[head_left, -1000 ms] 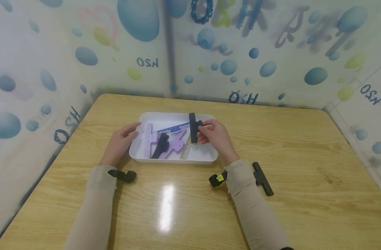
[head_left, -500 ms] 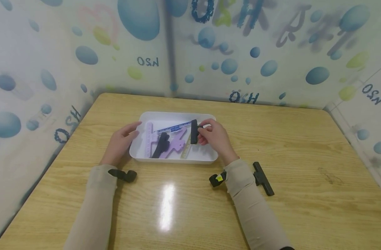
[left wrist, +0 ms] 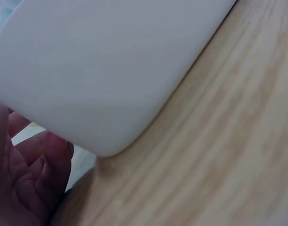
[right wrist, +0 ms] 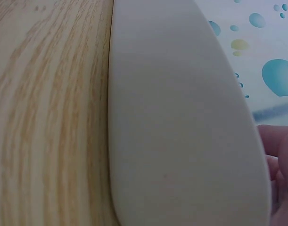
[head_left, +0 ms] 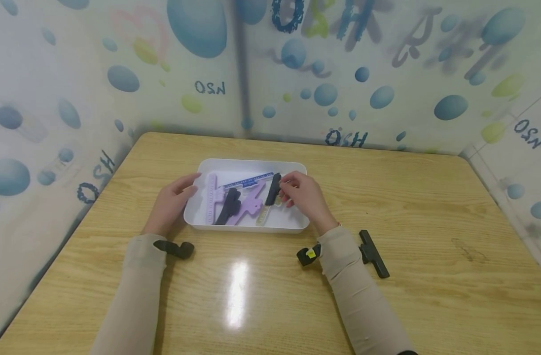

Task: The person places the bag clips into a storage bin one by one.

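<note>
A white tray (head_left: 292, 228) stands on the table with several clips in it. My left hand (head_left: 170, 207) holds its left end, thumb and index fingertip at the rim; other fingers (left wrist: 56, 155) lie against the outer wall. Over the right part of the tray, my right hand (head_left: 306, 195) pinches a long black clip (head_left: 272, 190) by its grip end. That clip slants over a pale yellowish clip (head_left: 263, 216). To its left are a blue clip (head_left: 248, 181), a lilac clip (head_left: 249, 204), another black clip (head_left: 228, 207) and an upright lilac clip (head_left: 211, 197).
Outside the tray, one more black clip (head_left: 374, 254) lies on the wooden table (head_left: 430, 222) beside my right forearm. A patterned wall (head_left: 297, 113) rises behind the table's back edge. In the right wrist view the tray wall (right wrist: 181, 117) hides the clips.
My right hand has lowered the black clip into the tray and turned it from upright to slanting, over the yellowish clip. The left hand and the tray stay put.
</note>
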Available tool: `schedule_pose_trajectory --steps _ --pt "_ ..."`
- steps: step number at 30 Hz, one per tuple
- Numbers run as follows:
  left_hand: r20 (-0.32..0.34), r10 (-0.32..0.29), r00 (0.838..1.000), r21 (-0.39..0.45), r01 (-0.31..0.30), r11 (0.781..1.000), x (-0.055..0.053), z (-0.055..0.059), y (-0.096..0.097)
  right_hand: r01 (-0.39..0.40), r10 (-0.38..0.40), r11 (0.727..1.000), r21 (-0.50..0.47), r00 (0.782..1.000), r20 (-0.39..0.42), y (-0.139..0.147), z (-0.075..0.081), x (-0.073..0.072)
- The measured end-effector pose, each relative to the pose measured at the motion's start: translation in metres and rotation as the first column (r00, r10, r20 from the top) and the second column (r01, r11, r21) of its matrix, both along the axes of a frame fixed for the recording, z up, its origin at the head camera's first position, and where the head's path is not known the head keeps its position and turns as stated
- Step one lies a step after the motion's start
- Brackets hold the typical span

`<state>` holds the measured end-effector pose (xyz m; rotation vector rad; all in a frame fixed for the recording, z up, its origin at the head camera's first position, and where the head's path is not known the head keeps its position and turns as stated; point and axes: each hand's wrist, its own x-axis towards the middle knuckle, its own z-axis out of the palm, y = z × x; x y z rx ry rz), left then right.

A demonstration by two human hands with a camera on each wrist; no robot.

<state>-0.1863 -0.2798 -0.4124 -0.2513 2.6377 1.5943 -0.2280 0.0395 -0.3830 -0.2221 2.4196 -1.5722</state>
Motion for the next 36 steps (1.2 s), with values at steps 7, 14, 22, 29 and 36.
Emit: schedule_pose_trajectory --steps 7,14,22,29,36 --pt "-0.002 -0.001 1.000 0.013 0.001 1.000 0.000 -0.001 0.000 -0.009 0.009 1.000 0.017 1.000 -0.010 0.000 -0.001 0.000" --pt "0.003 0.006 1.000 0.010 -0.006 1.000 0.000 -0.001 -0.001 -0.028 0.028 1.000 -0.014 1.000 0.005 0.000 0.000 -0.001" --pt "-0.002 0.002 1.000 -0.014 -0.002 1.000 0.000 -0.001 -0.001 -0.080 0.081 0.993 -0.088 0.997 0.011 0.010 0.009 -0.001" --pt "-0.012 0.003 1.000 -0.006 -0.003 1.000 -0.002 -0.003 -0.001 -0.077 0.075 0.994 -0.079 0.997 -0.031 0.025 0.022 0.003" --pt "-0.012 0.005 1.000 0.004 -0.005 1.000 -0.002 -0.005 -0.003 -0.106 0.107 0.994 0.010 0.990 -0.094 0.042 0.028 0.013"
